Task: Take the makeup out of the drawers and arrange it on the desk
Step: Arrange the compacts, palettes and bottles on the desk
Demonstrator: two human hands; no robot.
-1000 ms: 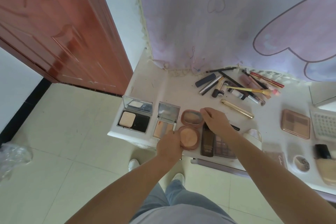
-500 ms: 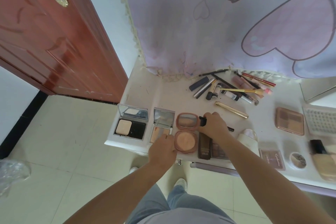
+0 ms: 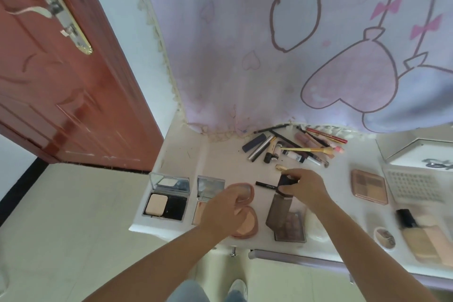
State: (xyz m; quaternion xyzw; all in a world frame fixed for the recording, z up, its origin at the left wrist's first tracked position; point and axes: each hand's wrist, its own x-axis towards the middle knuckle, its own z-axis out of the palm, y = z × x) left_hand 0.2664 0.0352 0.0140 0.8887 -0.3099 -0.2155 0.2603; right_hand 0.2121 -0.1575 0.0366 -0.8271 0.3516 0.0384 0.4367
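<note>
Makeup is lying spread across most of the white desk [image 3: 176, 154], so the job is looking well along. Along the near left edge three opened compacts are sitting in a row: a black powder compact [image 3: 168, 197], a silver blush compact [image 3: 208, 193] just beside it, and a round pink compact [image 3: 242, 211] on the right end. The left hand [image 3: 225, 208] is resting over the round pink compact with fingers curled around its near half, seemingly straightening it. The right hand [image 3: 304, 187] is gripping the upper end of a dark brown palette lid [image 3: 279, 208], lifting it tilted above an eyeshadow palette [image 3: 291, 228] lying near the desk's front edge.

Toward the far side, a loose cluster of pencils, tubes and brushes [image 3: 294, 147] is lying unsorted, some crossing each other. Further right a rose-gold palette [image 3: 369, 186], a foundation bottle [image 3: 421, 235] and a small round pot [image 3: 384, 238] are sitting well apart.

The drawers are not showing clearly, so I cannot tell whether anything is still waiting inside. Judging from the layout, what is remaining is mostly tidying: lining up the far cluster and settling the palette being handled now.
</note>
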